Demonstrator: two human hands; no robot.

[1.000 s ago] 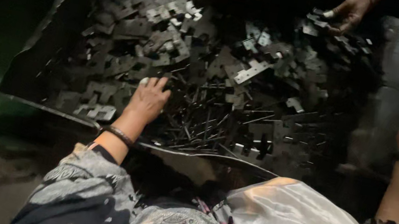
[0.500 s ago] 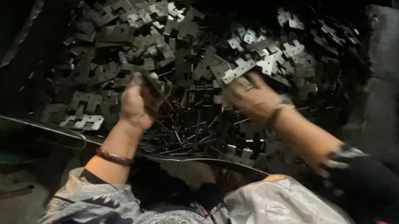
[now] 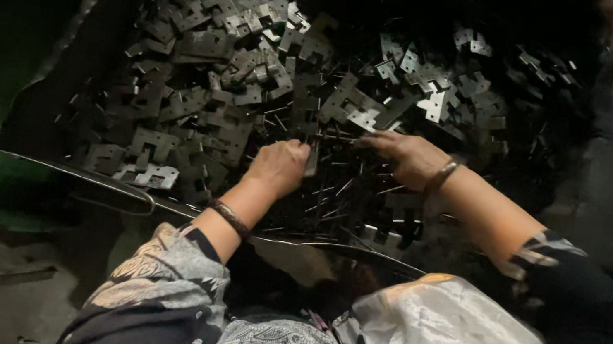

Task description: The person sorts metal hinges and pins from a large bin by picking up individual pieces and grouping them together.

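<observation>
Both hands work low in the metal tray [image 3: 49,110], among a heap of flat metal pieces [image 3: 239,76]. Left hand [image 3: 278,165] curls shut on a small piece [image 3: 312,161]; right hand [image 3: 406,154] rests on thin pins [image 3: 336,194], fingers half-bent, grip unclear.

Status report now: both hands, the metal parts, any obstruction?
Left hand closed on small metal piece. Right hand on pile of metal plates and thin pins. Nothing blocking.
</observation>
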